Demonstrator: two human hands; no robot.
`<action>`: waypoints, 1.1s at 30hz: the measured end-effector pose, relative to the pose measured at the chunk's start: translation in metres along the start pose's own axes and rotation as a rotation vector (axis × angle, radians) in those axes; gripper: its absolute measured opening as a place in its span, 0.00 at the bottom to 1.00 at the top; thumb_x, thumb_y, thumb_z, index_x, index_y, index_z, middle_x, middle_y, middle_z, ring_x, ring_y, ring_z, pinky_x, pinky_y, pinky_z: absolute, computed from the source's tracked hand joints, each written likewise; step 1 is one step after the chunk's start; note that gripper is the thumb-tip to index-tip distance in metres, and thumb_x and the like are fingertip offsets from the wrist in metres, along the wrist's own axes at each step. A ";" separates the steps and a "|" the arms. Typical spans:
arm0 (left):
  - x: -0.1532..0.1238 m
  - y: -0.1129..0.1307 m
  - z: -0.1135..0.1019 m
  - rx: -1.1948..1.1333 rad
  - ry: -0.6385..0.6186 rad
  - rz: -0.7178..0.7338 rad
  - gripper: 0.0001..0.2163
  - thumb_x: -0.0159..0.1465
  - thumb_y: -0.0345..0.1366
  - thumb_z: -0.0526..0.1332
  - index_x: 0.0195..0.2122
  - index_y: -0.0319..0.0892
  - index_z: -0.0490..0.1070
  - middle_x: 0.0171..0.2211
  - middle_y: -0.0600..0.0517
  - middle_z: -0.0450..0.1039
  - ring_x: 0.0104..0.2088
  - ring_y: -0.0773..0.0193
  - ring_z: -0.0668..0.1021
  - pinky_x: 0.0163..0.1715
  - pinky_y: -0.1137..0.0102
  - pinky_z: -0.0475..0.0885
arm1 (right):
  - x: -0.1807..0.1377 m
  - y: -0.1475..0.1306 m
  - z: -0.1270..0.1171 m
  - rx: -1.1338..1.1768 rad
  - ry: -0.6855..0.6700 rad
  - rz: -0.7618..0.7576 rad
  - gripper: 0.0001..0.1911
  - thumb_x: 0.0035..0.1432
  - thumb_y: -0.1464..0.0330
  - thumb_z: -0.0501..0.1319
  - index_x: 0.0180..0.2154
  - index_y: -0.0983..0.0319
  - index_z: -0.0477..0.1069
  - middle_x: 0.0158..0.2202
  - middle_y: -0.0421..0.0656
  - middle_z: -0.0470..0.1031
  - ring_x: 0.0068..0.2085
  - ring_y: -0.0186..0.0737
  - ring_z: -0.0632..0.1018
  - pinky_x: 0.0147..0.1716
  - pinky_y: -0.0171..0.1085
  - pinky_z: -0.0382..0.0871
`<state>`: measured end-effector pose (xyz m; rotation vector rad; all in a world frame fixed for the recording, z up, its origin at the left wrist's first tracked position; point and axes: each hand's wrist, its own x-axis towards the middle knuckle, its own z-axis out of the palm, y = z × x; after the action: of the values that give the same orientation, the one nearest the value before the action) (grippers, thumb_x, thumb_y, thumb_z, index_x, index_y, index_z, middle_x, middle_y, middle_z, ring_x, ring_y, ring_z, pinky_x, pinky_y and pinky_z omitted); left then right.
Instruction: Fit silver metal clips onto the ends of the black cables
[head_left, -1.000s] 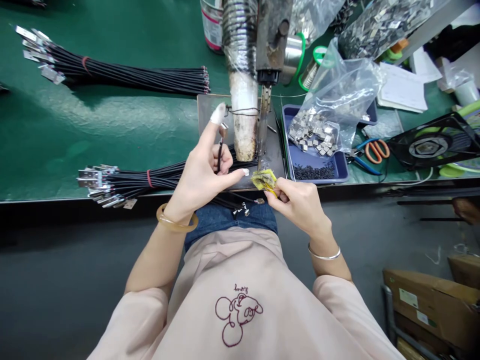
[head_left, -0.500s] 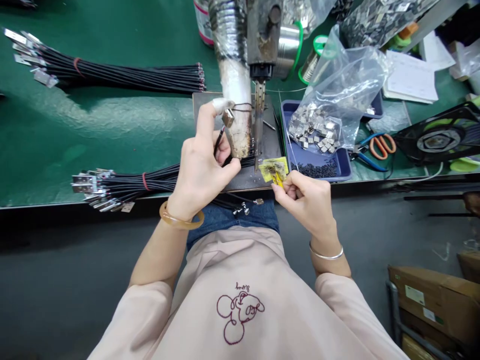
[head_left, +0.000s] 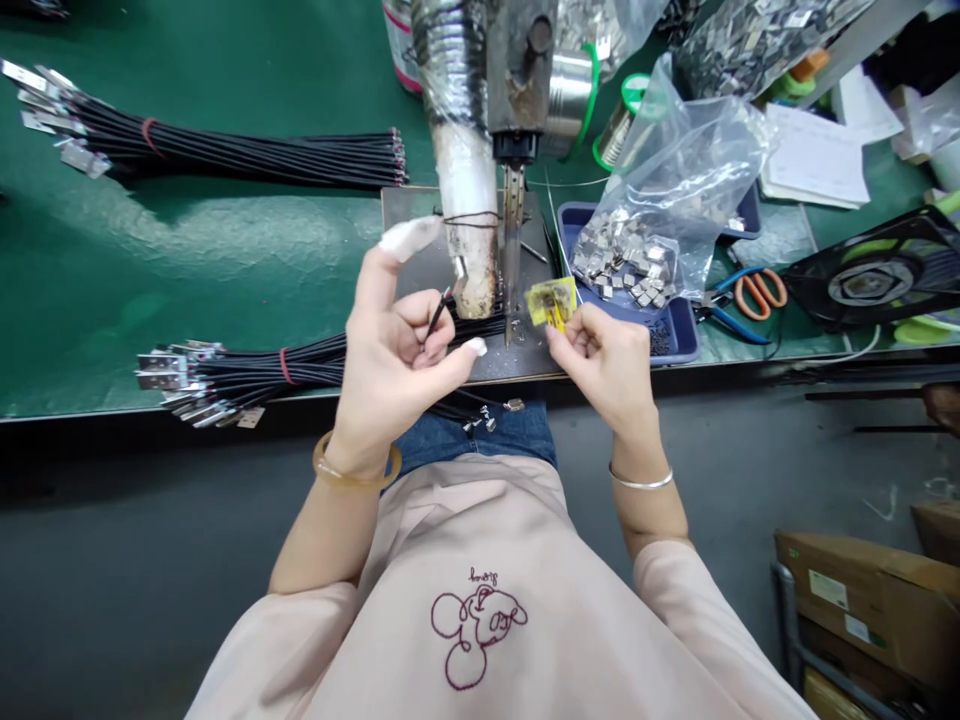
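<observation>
My left hand (head_left: 386, 355) holds a thin black cable (head_left: 438, 314) in its curled lower fingers. Its thumb and white-wrapped index finger are spread apart, not touching the cable. A small shiny metal connector (head_left: 460, 268) shows just above the cable's end, in front of the foil-wrapped tube (head_left: 466, 170). In my right hand (head_left: 611, 365), thumb and fingers pinch a yellow strip joined to a stained yellow pad (head_left: 541, 303); how they join is unclear. Between both hands, the upright soldering iron (head_left: 513, 230) points down at the dark work plate (head_left: 495, 368).
Bundled black cables (head_left: 247, 155) lie at the upper left, another bundle (head_left: 247, 378) at the front edge. Right of the iron, a blue tray (head_left: 679, 345) holds metal shells and small black parts. Beyond it are orange-handled scissors (head_left: 759, 290) and a black fan (head_left: 870, 275).
My left index finger and thumb have spread apart and moved off the metal connector, while the lower fingers keep the cable. My right hand has moved slightly up with the yellow pad.
</observation>
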<state>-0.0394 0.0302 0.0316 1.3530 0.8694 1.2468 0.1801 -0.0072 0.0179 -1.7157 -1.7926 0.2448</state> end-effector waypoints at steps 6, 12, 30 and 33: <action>-0.028 -0.006 0.001 -0.092 -0.111 -0.182 0.02 0.59 0.32 0.69 0.33 0.41 0.80 0.26 0.53 0.76 0.22 0.72 0.72 0.21 0.77 0.68 | 0.021 0.010 0.019 -0.162 0.129 0.062 0.17 0.65 0.57 0.61 0.27 0.58 0.65 0.18 0.34 0.63 0.21 0.34 0.68 0.27 0.36 0.58; -0.036 -0.026 0.021 0.169 -0.032 -0.230 0.06 0.59 0.33 0.66 0.29 0.37 0.80 0.27 0.50 0.79 0.27 0.67 0.77 0.25 0.76 0.70 | -0.012 -0.003 0.001 0.270 0.411 -0.016 0.10 0.71 0.65 0.55 0.52 0.55 0.66 0.29 0.36 0.77 0.25 0.36 0.78 0.27 0.38 0.73; -0.026 -0.032 0.036 0.373 0.100 -0.024 0.05 0.57 0.27 0.63 0.30 0.37 0.80 0.27 0.51 0.80 0.24 0.71 0.75 0.21 0.78 0.66 | -0.020 -0.030 0.013 0.343 0.030 -0.100 0.07 0.59 0.76 0.63 0.32 0.59 0.71 0.42 0.42 0.83 0.38 0.34 0.84 0.35 0.32 0.82; -0.025 -0.030 0.036 0.369 0.122 -0.015 0.05 0.57 0.28 0.63 0.30 0.37 0.80 0.26 0.52 0.78 0.22 0.73 0.72 0.19 0.79 0.63 | -0.019 -0.031 0.012 0.368 0.019 -0.101 0.07 0.59 0.76 0.63 0.32 0.59 0.71 0.43 0.42 0.83 0.39 0.35 0.85 0.37 0.34 0.82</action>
<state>-0.0053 0.0038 0.0009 1.5653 1.2387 1.2051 0.1471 -0.0259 0.0194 -1.3617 -1.6914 0.4806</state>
